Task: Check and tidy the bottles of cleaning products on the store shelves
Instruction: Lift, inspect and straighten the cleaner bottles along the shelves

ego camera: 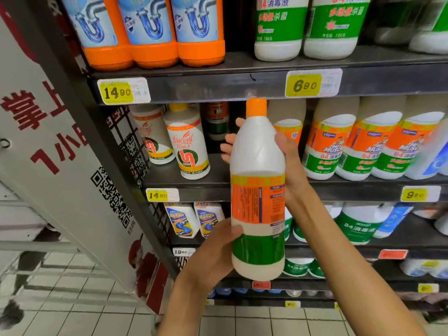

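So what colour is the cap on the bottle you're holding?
Orange, clearest in the head view: the cap tops the held bottle.

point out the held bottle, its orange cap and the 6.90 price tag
held bottle (257, 212): head view, on its orange label
orange cap (256, 107): head view, on the cap's side
6.90 price tag (304, 85): head view, on the yellow part with the digits

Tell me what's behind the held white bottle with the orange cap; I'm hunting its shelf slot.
Behind the white plastic bottle with the orange cap shows dark middle shelf and part of a matching orange-labelled bottle. Whatever stands directly behind it is covered.
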Available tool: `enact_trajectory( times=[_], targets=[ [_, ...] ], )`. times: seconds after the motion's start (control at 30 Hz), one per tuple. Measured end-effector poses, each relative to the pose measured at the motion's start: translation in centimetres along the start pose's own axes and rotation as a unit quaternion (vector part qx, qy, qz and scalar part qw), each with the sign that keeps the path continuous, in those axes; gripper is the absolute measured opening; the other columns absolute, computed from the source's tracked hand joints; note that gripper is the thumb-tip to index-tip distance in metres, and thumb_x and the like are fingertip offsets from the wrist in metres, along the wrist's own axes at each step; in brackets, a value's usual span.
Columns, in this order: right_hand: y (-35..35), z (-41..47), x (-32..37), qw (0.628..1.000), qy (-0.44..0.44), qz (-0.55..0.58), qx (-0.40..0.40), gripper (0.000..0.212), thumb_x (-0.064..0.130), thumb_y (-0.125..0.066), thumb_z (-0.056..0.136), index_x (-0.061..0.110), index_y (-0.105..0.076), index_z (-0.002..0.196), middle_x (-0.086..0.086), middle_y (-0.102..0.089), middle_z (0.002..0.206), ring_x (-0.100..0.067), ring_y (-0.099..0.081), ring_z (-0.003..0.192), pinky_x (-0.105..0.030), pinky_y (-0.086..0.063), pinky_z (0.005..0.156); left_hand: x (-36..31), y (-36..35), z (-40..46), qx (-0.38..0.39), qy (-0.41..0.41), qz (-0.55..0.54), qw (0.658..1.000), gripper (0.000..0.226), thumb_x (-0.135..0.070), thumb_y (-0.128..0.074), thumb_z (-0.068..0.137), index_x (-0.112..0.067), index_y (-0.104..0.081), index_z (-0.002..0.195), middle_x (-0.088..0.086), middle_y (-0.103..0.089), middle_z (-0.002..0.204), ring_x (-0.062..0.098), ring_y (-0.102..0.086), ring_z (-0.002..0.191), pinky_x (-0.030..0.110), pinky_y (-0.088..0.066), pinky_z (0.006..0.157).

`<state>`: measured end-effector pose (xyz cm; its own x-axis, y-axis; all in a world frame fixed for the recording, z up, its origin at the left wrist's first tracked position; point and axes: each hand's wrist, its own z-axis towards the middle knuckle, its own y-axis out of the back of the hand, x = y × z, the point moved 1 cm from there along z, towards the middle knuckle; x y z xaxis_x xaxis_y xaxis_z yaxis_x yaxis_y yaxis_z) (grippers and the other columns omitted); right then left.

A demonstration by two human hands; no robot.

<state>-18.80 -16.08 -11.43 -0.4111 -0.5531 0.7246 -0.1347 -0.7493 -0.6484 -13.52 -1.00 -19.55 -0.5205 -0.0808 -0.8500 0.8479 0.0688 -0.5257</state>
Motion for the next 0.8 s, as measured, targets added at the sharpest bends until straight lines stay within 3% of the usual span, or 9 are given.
enact_trajectory(
  times=[0.1, 0.2, 0.3, 0.4, 0.5, 0.6, 0.7, 0.8],
  targets=[
    [0.1, -0.7, 0.5, 0.986, -0.004, -0.153, -0.062, 0.033, 0.044, -0.064, 0.082, 0.026, -0.067, 0.109, 0.005, -0.073, 0.102, -0.01, -0.068, 0.096, -0.025, -0.056, 0.077, -0.4, 0.5, 0.2, -0.094, -0.009, 0.02, 0.995, 0.061, -0.032, -0.089, 0.057, -0.021, -0.068, 0.112, 0.008, -0.069, 0.115, 0.025, -0.064, 0.11, 0.036, -0.054, 0.087],
    [-0.4, -0.9, 0.1, 0.915, 0.031, -0.378, -0.135, 0.044, 0.043, -0.063, 0.08, 0.033, -0.047, 0.119, 0.013, -0.064, 0.107, -0.006, -0.066, 0.094, -0.013, -0.052, 0.067, -0.7, 0.4, 1.2, -0.242, -0.012, 0.141, 0.96, 0.079, -0.025, -0.092, 0.047, -0.024, -0.057, 0.119, 0.002, -0.069, 0.113, 0.024, -0.064, 0.107, 0.041, -0.053, 0.088],
    [-0.4, 0.2, -1.4, 0.851, 0.058, -0.478, -0.209, 0.061, 0.037, -0.075, 0.077, 0.031, -0.034, 0.123, 0.021, -0.047, 0.102, -0.001, -0.055, 0.088, -0.005, -0.047, 0.056, -0.8, 0.0, 2.3, -0.348, -0.049, 0.226, 0.909, 0.069, -0.014, -0.087, 0.059, -0.029, -0.05, 0.115, -0.009, -0.062, 0.106, 0.005, -0.06, 0.095, 0.015, -0.051, 0.068],
    [0.1, 1.4, -1.8, 0.818, 0.062, -0.51, -0.257, 0.068, 0.04, -0.073, 0.078, 0.021, -0.035, 0.131, 0.012, -0.046, 0.105, -0.004, -0.052, 0.086, -0.007, -0.04, 0.058, -0.6, -0.2, 3.4, -0.368, -0.074, 0.23, 0.898, 0.061, -0.011, -0.085, 0.064, -0.029, -0.047, 0.109, -0.011, -0.058, 0.101, -0.001, -0.058, 0.086, 0.005, -0.047, 0.056],
    [0.6, 2.0, -1.9, 0.789, 0.105, -0.543, -0.265, 0.063, 0.039, -0.073, 0.079, 0.019, -0.04, 0.129, 0.005, -0.048, 0.111, -0.009, -0.05, 0.097, -0.01, -0.041, 0.066, -0.7, 0.0, 4.1, -0.381, -0.094, 0.245, 0.887, 0.062, -0.008, -0.085, 0.064, -0.024, -0.046, 0.11, -0.002, -0.057, 0.106, 0.003, -0.058, 0.089, 0.005, -0.047, 0.059],
    [0.4, 2.7, -1.5, 0.789, 0.153, -0.53, -0.269, 0.053, 0.035, -0.074, 0.079, 0.022, -0.048, 0.124, 0.013, -0.053, 0.104, -0.005, -0.055, 0.09, -0.003, -0.045, 0.067, -1.5, 0.5, 4.8, -0.386, -0.114, 0.278, 0.872, 0.066, -0.007, -0.085, 0.064, -0.021, -0.045, 0.114, 0.006, -0.054, 0.118, 0.012, -0.057, 0.1, 0.009, -0.048, 0.066],
    [0.1, 3.6, -0.9, 0.789, 0.185, -0.515, -0.28, 0.055, 0.033, -0.074, 0.08, 0.018, -0.049, 0.127, 0.007, -0.055, 0.111, -0.008, -0.057, 0.095, -0.012, -0.05, 0.074, -2.8, 1.4, 5.8, -0.386, -0.147, 0.311, 0.856, 0.069, -0.007, -0.085, 0.064, -0.017, -0.046, 0.12, 0.007, -0.054, 0.122, 0.019, -0.055, 0.11, 0.024, -0.052, 0.083],
    [-0.2, 4.8, -0.5, 0.78, 0.197, -0.516, -0.295, 0.047, 0.035, -0.074, 0.079, 0.018, -0.05, 0.116, 0.005, -0.056, 0.105, -0.009, -0.059, 0.09, -0.008, -0.05, 0.067, -3.7, 1.7, 7.1, -0.385, -0.18, 0.329, 0.843, 0.074, -0.01, -0.085, 0.065, -0.016, -0.045, 0.126, 0.008, -0.053, 0.126, 0.021, -0.055, 0.114, 0.039, -0.052, 0.092]
  ],
)
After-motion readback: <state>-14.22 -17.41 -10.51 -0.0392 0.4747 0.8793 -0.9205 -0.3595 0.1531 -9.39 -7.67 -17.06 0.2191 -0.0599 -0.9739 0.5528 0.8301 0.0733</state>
